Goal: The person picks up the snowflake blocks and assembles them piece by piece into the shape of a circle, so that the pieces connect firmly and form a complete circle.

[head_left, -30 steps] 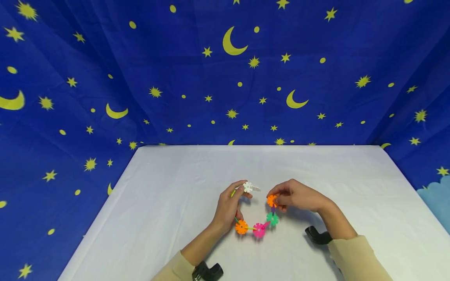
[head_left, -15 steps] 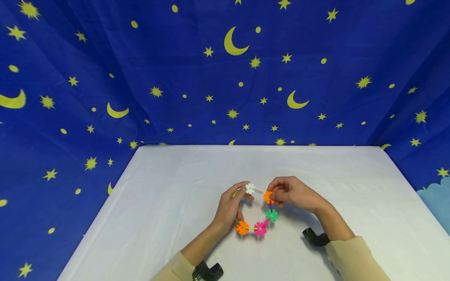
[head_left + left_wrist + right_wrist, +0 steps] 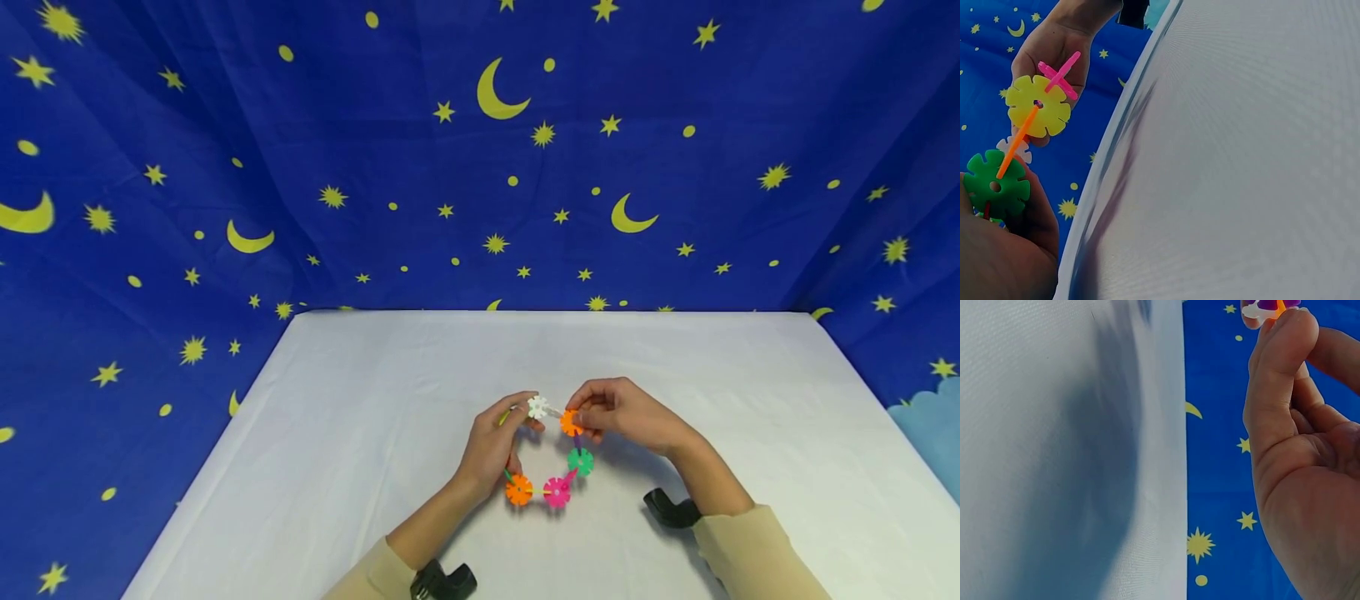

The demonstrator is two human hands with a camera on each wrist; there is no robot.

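A chain of notched plastic snowflake discs curves between the hands in the head view, links alternately face-on and edge-on. My left hand (image 3: 487,446) pinches it near a white disc (image 3: 537,407). My right hand (image 3: 626,412) pinches an orange disc (image 3: 571,422), close to an edge-on whitish disc (image 3: 553,412); whether they join cannot be told. Below run a teal disc (image 3: 581,462), a pink disc (image 3: 557,492) and another orange disc (image 3: 519,490). The left wrist view shows a green disc (image 3: 1013,192) and a yellow disc (image 3: 1022,106) face-on. Fingers hide some links.
A white-covered table (image 3: 375,375) lies under the hands. A blue curtain (image 3: 420,167) with yellow moons and stars rises behind and at the sides. Dark wrist-worn devices (image 3: 671,508) jut from both forearms.
My right hand has shifted slightly left, bringing the orange disc up to the white end piece. The left hand has moved slightly right and down; the gap in the ring has narrowed.
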